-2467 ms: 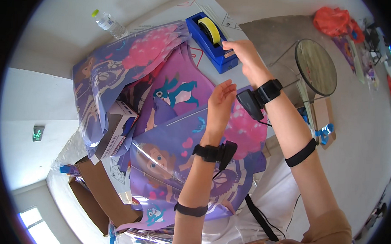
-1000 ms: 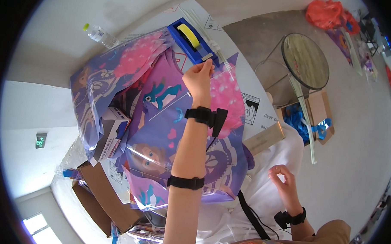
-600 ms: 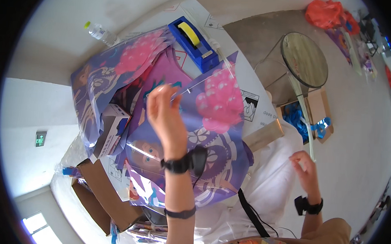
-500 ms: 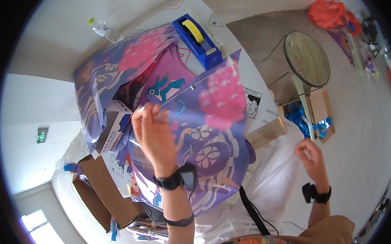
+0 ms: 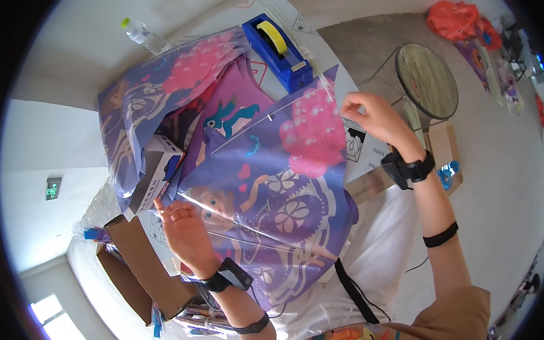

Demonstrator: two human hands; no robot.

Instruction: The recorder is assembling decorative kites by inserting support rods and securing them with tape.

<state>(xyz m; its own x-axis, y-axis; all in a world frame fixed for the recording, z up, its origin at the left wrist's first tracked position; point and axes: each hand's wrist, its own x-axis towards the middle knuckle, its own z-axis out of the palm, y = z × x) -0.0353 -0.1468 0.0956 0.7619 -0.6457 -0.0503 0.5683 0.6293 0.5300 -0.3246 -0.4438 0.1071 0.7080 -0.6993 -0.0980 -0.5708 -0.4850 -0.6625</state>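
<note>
A purple kite (image 5: 257,169) with a pink cluster and a cartoon figure lies spread in front of me. A thin white rod (image 5: 243,133) with a small clip crosses it. My left hand (image 5: 189,236) is open, palm up, over the kite's left edge beside a white printed box (image 5: 158,175). Nothing shows in its fingers. My right hand (image 5: 373,116) hovers at the kite's upper right edge, its fingers loosely curled and apart, holding nothing that I can see. Near it, thin pale rods (image 5: 323,82) lie at the kite's tip.
Behind the kite stands a blue tape dispenser (image 5: 279,53) with yellow tape. More folded purple sheets (image 5: 179,77) lie at left, near a clear bottle (image 5: 146,38). An open cardboard box (image 5: 152,265) sits at lower left. A round stool (image 5: 427,79) stands at right.
My left hand has moved down and left, off the rod, towards the kite's left edge. My right hand has come up and left from beside my lap to the kite's right edge.
</note>
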